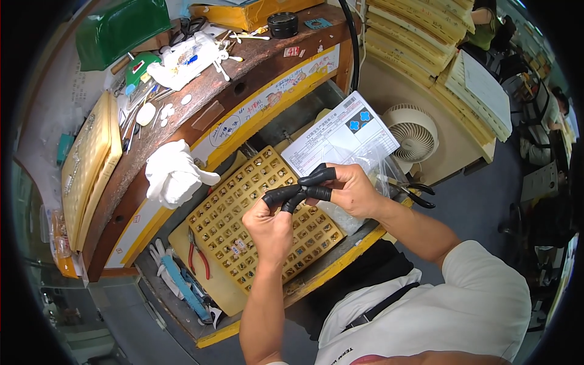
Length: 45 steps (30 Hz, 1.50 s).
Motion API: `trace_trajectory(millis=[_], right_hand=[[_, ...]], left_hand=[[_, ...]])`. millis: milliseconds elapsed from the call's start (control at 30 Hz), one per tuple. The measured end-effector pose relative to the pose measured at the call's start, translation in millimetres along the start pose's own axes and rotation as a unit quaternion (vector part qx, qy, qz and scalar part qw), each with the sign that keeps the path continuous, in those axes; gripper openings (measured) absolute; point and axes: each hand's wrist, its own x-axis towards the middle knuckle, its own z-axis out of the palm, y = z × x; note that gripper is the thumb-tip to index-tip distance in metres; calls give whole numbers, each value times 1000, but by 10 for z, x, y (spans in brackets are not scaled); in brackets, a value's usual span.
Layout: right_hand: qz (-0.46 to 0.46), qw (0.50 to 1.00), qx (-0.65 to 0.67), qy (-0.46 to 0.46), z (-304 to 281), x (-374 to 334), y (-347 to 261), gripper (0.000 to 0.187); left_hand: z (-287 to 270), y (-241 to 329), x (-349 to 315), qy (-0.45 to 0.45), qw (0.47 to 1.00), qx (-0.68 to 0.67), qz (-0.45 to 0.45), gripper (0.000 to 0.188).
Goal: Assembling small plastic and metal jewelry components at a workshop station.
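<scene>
Left hand point(271, 230), right hand point(353, 192): fingers point(281, 196) meeting
Pinch narrow; any held item indiscernible; yellow compartmented tray point(334, 238) beneath fingers

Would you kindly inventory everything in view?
Gridded tray: one, yellow, centre
Printed sheet: one, white, beyond tray
Pliers: one, red handles, left of tray
Hand tool: one, black handles, right of tray
Fan: one, cream, right
Stacked trays: many, cream, upper right
Workbench: one, brown, upper left
Container: one, green, upper left
Glove: one, white, workbench edge
Small clutter: uncounted, mixed, on workbench
Left hand: one, black finger covers, over tray
Right hand: one, black finger covers, meeting left
</scene>
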Motion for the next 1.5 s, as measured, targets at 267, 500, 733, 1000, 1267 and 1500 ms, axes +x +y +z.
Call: trace_trajectory(millis=[267, 500, 733, 1000, 1267, 1500], right_hand=[[39, 996, 78, -17, -4, -40, -55, 18], [58, 997, 19, -44, 15, -36, 14, 15], [45, 998, 2, 38, -16, -56, 33, 17], [44, 996, -73, 31, 53, -98, 2, 21], [51, 995, -81, 41, 74, -112, -26, 23], [-88, 987, -116, 67, 53, -405, -270, 25]], left_hand=[[-12, 9, -35, -21, 999, -40, 14, 20], [-133, -52, -34, -43, 997, 47, 46, 33], [-722, 235, -414, -22, 977, 212, -12, 29], [-1022, 158, -944, -48, 891, 451, 18, 27], [-1008, 71, -891, -48, 882, 468, 37, 22], [-1115, 165, -1030, -82, 832, 540, 97, 21]])
